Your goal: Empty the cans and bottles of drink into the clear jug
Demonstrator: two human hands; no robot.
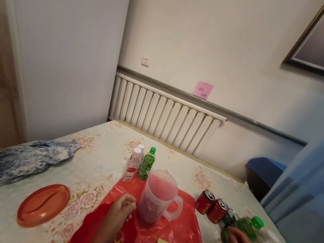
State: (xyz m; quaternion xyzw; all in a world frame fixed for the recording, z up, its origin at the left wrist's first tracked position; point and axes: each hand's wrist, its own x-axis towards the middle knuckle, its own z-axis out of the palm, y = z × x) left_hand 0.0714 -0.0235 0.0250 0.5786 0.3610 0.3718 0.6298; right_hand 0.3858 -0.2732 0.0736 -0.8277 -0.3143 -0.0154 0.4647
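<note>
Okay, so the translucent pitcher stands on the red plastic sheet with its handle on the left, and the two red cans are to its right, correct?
Not quite: the head view shows the handle on the right, the same side as the two red cans. The translucent pitcher does stand on the red plastic sheet.

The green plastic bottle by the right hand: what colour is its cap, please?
Bright green: the cap shows best in head view.
</note>
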